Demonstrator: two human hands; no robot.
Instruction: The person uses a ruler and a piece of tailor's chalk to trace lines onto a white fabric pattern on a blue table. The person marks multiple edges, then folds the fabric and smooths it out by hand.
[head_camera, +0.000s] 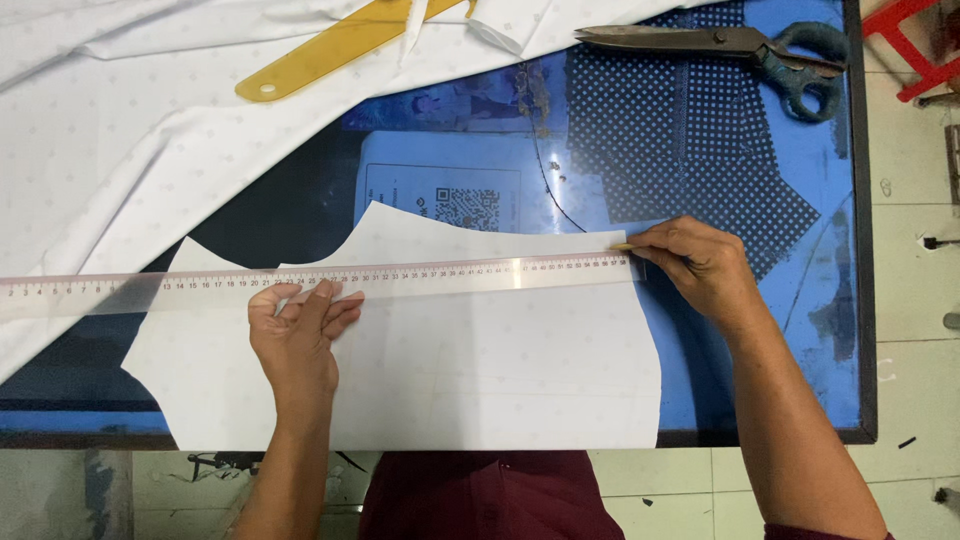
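Holding clear ruler (330, 278) across white cut fabric piece (450, 370) | left hand (298, 335): fingers together, pressing ruler flat | right hand (695, 265): pinching yellow marker (623, 246) at ruler's right end | no drawn line visible; scissors (740, 50) idle beyond ruler.

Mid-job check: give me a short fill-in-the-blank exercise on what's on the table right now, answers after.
1. The left hand presses down on the long clear ____.
2. The right hand holds a small marker at the ruler's ____ end.
3. The ruler lies across a cut piece of ____ fabric.
4. The scissors have ____ handles.

Missing words: ruler; right; white; teal
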